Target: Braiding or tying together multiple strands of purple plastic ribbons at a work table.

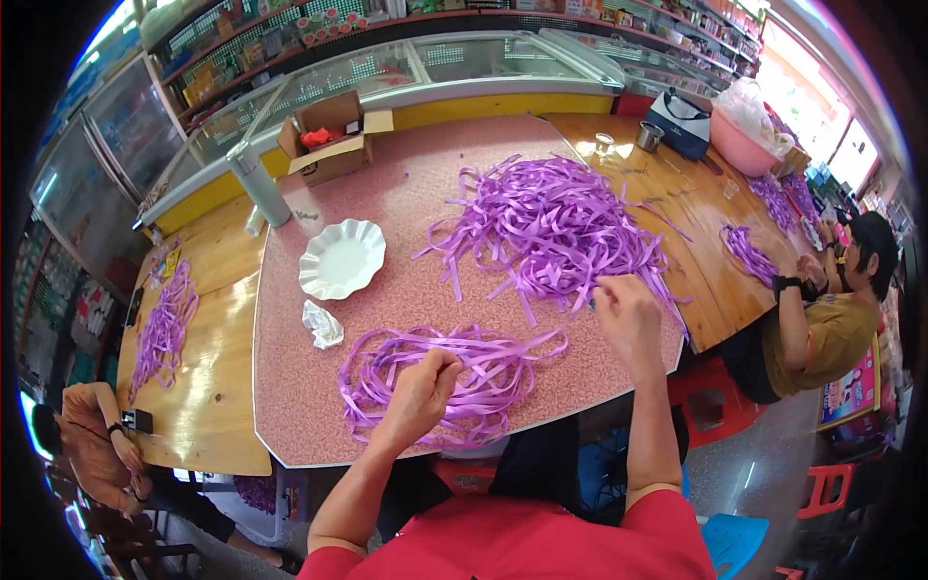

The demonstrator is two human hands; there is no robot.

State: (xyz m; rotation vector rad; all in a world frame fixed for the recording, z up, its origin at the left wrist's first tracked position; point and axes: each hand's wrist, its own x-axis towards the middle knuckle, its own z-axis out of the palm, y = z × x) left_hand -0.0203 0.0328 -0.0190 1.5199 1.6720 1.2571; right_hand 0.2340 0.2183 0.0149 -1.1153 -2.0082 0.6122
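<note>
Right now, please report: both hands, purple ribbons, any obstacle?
Left hand over nearer ribbon bundle; right hand by larger ribbon heap. Both grips unclear. Crumpled white tissue left of nearer ribbon bundle, clear of hands.

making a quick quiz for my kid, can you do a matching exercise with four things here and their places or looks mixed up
1. plate
2. bottle
3. left hand
4. right hand

A. by the big ribbon pile
B. over the smaller ribbon bundle
C. white, wavy rim
D. upright, left of the box

Pairs: 1-C, 2-D, 3-B, 4-A
</note>
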